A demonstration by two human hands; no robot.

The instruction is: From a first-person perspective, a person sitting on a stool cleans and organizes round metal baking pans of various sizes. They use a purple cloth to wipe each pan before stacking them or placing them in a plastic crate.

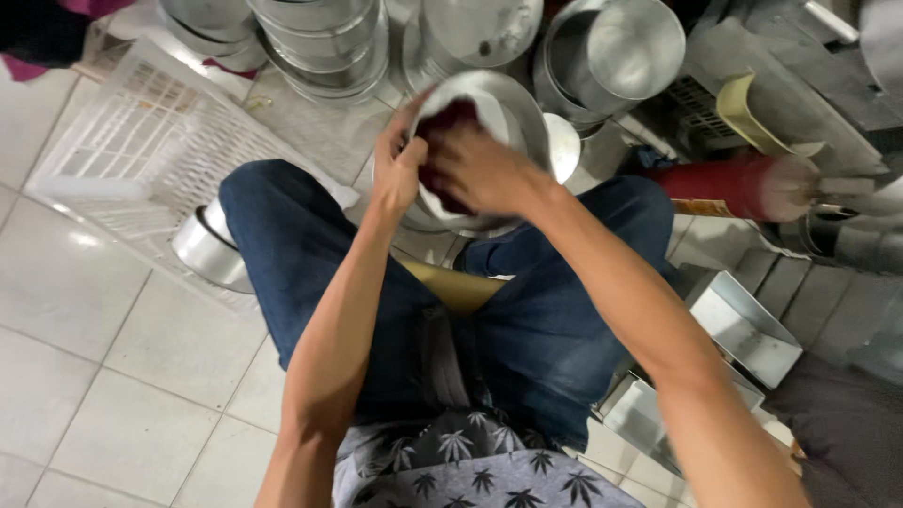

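I sit with my knees apart, in blue jeans. My left hand (397,167) grips the near rim of a round metal pan (517,105) held above my knees. My right hand (480,169) is inside the pan and presses a dark red cloth (450,120) against its inner wall. The cloth is partly hidden under my fingers.
Stacks of round metal pans (324,42) and a deep metal pot (616,52) stand ahead. A white plastic crate (141,141) lies at the left with a small metal pan (209,249) beside my left knee. Rectangular metal tins (743,325) and a red cylinder (729,183) are at the right.
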